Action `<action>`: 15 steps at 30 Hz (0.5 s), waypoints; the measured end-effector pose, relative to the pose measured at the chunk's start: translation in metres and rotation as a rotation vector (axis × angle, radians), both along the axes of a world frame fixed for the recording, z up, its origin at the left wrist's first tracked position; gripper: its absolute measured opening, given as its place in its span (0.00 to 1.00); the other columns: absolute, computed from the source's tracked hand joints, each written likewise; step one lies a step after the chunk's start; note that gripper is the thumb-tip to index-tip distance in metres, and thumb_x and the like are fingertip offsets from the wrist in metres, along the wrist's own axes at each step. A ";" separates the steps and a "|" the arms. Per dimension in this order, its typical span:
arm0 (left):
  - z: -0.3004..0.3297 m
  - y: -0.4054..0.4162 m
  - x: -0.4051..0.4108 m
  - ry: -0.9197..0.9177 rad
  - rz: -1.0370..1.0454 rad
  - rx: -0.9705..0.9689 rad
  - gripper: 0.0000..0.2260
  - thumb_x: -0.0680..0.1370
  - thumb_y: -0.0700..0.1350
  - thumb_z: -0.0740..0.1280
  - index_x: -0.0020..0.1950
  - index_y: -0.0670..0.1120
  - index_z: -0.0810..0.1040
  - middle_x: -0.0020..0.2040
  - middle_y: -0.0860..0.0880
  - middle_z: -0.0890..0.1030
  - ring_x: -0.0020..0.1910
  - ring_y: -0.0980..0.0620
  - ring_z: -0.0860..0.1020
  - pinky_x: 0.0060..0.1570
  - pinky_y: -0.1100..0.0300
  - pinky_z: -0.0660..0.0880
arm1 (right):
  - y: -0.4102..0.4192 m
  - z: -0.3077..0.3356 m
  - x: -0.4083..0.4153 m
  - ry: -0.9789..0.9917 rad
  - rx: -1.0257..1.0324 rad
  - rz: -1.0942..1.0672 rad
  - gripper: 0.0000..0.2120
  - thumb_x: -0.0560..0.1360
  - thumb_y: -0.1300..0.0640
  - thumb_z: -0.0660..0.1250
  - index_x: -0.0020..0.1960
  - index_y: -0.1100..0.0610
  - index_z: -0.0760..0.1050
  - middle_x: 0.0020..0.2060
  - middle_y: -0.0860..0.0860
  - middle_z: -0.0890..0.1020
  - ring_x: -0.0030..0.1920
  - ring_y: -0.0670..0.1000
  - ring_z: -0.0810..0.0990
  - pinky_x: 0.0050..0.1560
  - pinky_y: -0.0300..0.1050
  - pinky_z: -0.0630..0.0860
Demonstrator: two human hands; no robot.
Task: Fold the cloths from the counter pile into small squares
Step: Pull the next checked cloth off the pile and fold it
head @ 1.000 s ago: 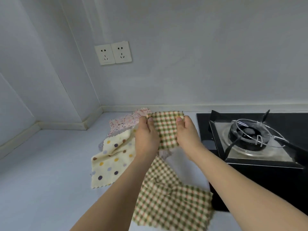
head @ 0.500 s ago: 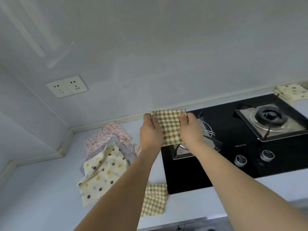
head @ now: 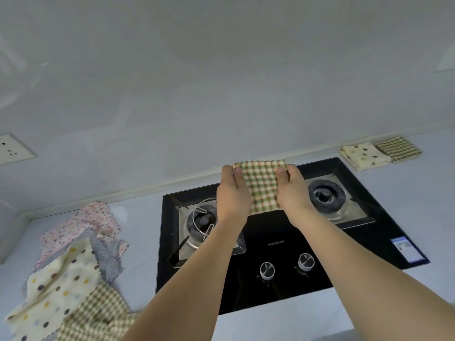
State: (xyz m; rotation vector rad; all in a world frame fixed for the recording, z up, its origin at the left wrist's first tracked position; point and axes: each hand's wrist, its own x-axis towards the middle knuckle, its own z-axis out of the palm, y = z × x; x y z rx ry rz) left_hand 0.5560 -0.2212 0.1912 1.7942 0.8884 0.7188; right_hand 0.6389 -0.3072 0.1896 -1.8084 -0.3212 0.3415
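Both arms outstretched; left hand (head: 232, 190) & right hand (head: 291, 189) pinch folded checked cloth (head: 262, 187) top corners, above stove (head: 270, 244).

My hands (head: 261, 190) cover both side edges of the checked cloth (head: 262, 187). Left forearm hides part of the near burner (head: 200, 223). Socket (head: 12, 148) and pile (head: 71, 279) cut by the frame edge. Hob label (head: 405, 248) too blurred to read.
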 end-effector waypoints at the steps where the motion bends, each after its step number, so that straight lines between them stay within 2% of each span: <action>1: 0.001 0.000 0.000 0.012 0.004 -0.002 0.12 0.84 0.51 0.52 0.47 0.46 0.68 0.30 0.52 0.68 0.27 0.53 0.64 0.30 0.56 0.63 | 0.000 -0.004 0.001 0.006 0.000 0.011 0.12 0.83 0.51 0.52 0.52 0.58 0.69 0.34 0.50 0.70 0.29 0.46 0.66 0.22 0.31 0.62; 5: -0.014 -0.009 0.040 0.026 -0.056 -0.014 0.13 0.84 0.52 0.51 0.46 0.46 0.67 0.32 0.50 0.67 0.30 0.52 0.64 0.30 0.56 0.63 | -0.016 -0.012 0.038 -0.009 -0.027 -0.007 0.14 0.83 0.50 0.52 0.55 0.59 0.69 0.36 0.52 0.72 0.32 0.48 0.67 0.29 0.39 0.65; 10: -0.025 -0.059 0.118 0.070 -0.125 -0.053 0.14 0.84 0.52 0.51 0.47 0.44 0.67 0.33 0.49 0.67 0.30 0.53 0.64 0.30 0.56 0.63 | -0.070 -0.022 0.112 0.026 -0.052 -0.052 0.12 0.83 0.49 0.50 0.56 0.53 0.70 0.42 0.48 0.78 0.38 0.49 0.77 0.37 0.41 0.73; 13: -0.025 -0.093 0.167 0.080 -0.153 -0.055 0.14 0.84 0.52 0.51 0.48 0.44 0.66 0.33 0.49 0.67 0.30 0.53 0.64 0.29 0.57 0.63 | -0.105 -0.025 0.161 0.011 -0.062 -0.062 0.11 0.84 0.50 0.51 0.53 0.53 0.69 0.38 0.47 0.74 0.35 0.46 0.73 0.32 0.38 0.68; 15: -0.024 -0.114 0.200 0.089 -0.125 -0.045 0.14 0.84 0.53 0.50 0.48 0.45 0.66 0.33 0.49 0.67 0.30 0.52 0.64 0.30 0.56 0.64 | -0.125 -0.027 0.195 0.005 -0.064 -0.054 0.10 0.83 0.50 0.51 0.53 0.52 0.68 0.38 0.48 0.74 0.36 0.48 0.71 0.34 0.44 0.70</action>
